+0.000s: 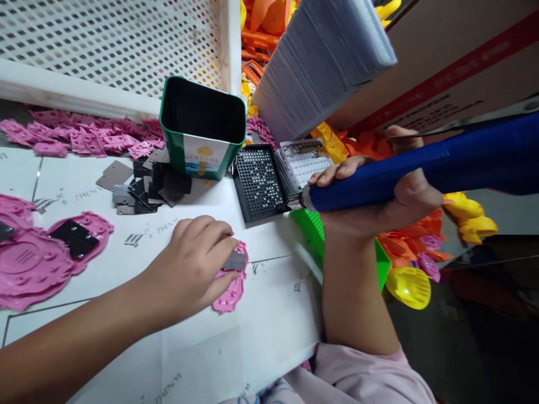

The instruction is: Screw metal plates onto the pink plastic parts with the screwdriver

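Observation:
My left hand [191, 264] lies curled over a pink plastic part [231, 289] on the white table [261, 331], fingers pressing a small grey metal plate [234, 261] onto it. My right hand [379, 196] is wrapped round a blue electric screwdriver [421, 177], whose tip points left over the edge of a black screw tray [257, 182] dotted with small screws.
A green tin [202, 132] stands behind the left hand, with loose grey and black plates [143, 188] beside it. Pink parts [37, 255] lie at the left and along a white perforated crate [113, 45]. Cardboard box, stacked grey sheets and orange and yellow toy parts crowd the right.

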`<control>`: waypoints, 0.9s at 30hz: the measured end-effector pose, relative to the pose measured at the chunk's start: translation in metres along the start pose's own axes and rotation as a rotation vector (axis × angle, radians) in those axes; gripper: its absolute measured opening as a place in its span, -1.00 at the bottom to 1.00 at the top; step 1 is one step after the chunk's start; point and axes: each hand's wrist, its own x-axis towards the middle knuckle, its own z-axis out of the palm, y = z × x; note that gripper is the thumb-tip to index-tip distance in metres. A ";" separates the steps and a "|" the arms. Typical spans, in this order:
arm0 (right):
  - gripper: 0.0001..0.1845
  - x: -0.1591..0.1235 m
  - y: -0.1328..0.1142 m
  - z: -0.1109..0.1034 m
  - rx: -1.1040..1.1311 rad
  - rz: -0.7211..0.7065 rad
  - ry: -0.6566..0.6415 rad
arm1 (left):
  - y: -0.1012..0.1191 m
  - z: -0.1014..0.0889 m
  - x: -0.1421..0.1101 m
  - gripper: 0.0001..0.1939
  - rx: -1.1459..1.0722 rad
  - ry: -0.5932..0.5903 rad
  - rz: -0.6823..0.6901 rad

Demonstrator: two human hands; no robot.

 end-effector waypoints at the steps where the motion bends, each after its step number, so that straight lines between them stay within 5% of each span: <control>1: -0.68 0.000 0.000 0.000 0.007 0.012 0.006 | 0.000 0.000 0.000 -0.77 0.009 -0.008 -0.004; 7: -0.64 0.007 -0.008 -0.008 0.042 0.012 0.020 | -0.002 0.004 -0.001 -0.83 0.020 -0.003 0.005; 15: -0.64 -0.018 -0.040 -0.004 0.106 0.258 -0.363 | 0.001 0.000 0.003 -0.82 0.045 0.002 -0.046; 19: -0.68 -0.040 -0.040 0.009 0.144 0.384 -0.395 | 0.002 -0.001 0.004 -0.85 0.047 -0.008 -0.055; 27: -0.69 -0.055 -0.034 0.007 0.224 0.381 -0.428 | 0.000 0.004 0.001 -0.88 0.066 0.003 -0.054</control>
